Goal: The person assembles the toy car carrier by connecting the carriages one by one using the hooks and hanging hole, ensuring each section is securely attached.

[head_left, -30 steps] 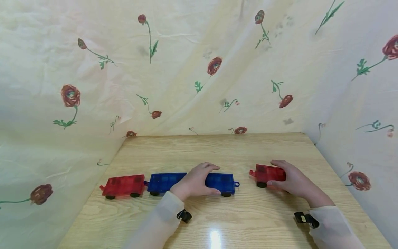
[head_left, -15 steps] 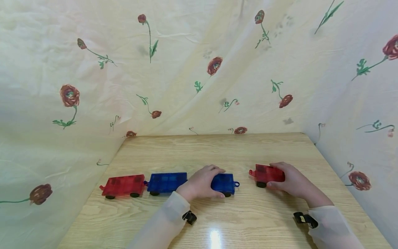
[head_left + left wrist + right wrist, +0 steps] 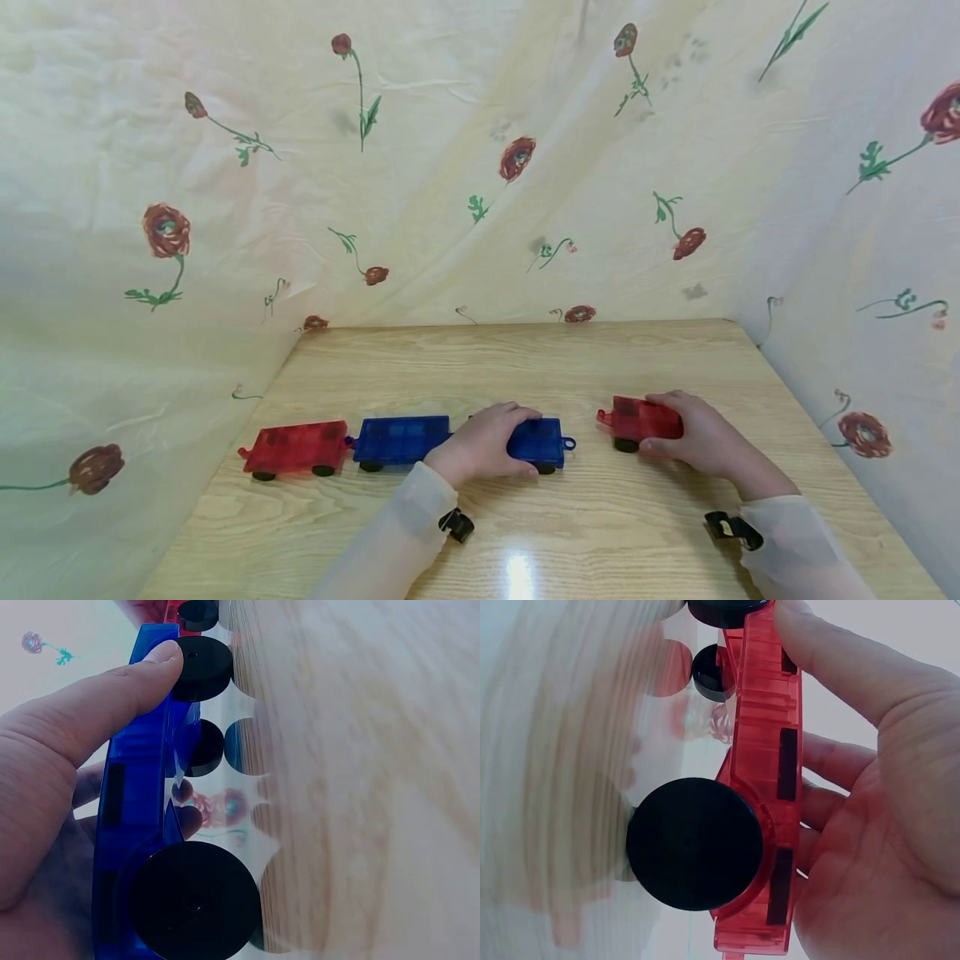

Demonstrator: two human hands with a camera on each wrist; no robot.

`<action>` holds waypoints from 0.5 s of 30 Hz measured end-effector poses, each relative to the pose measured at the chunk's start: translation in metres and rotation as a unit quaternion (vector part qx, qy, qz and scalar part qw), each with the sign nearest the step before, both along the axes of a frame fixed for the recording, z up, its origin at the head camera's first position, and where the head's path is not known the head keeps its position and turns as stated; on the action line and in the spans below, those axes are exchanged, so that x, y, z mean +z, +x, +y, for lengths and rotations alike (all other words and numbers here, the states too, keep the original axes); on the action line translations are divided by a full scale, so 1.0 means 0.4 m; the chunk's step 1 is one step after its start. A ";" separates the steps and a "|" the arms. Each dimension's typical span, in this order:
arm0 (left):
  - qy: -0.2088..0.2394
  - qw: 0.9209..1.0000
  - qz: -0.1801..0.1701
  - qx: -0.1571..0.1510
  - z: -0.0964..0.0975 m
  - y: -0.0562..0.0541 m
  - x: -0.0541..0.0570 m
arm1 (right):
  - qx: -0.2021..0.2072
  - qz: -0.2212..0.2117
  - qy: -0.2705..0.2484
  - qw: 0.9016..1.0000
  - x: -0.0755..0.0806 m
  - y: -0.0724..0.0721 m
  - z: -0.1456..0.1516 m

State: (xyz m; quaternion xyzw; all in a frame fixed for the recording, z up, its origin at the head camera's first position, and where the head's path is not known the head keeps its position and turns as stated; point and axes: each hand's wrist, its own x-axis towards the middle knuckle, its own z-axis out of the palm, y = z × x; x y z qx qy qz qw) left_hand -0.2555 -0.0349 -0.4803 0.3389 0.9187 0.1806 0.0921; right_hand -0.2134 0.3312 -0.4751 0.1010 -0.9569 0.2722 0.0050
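Note:
My left hand [image 3: 480, 446] grips a translucent blue toy train wagon [image 3: 538, 442] across its sides. In the left wrist view the thumb lies along the near side of this wagon [image 3: 135, 795], by a black wheel [image 3: 204, 669]. Its ring coupling [image 3: 569, 444] points right. Across a short gap, my right hand [image 3: 701, 433] holds a red wagon [image 3: 637, 419] by its right part, its hook [image 3: 603, 416] facing the ring. The right wrist view shows thumb and fingers on either side of the red wagon [image 3: 765, 712], its wheels at the tabletop.
Left of my left hand stand a second blue wagon [image 3: 402, 440] and, coupled to it, another red wagon [image 3: 297, 447]. All are lined up across the wood-grain table [image 3: 525, 358]. A flower-printed cloth [image 3: 435, 167] hangs behind and at both sides.
My left hand has slid right along the blue wagon, which stays nearly in place. The right hand and its red wagon have shifted very slightly left.

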 end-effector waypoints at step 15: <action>0.012 1.000 -0.012 0.013 -0.023 0.020 0.000 | 0.010 -0.013 -0.009 1.000 0.003 0.006 -0.026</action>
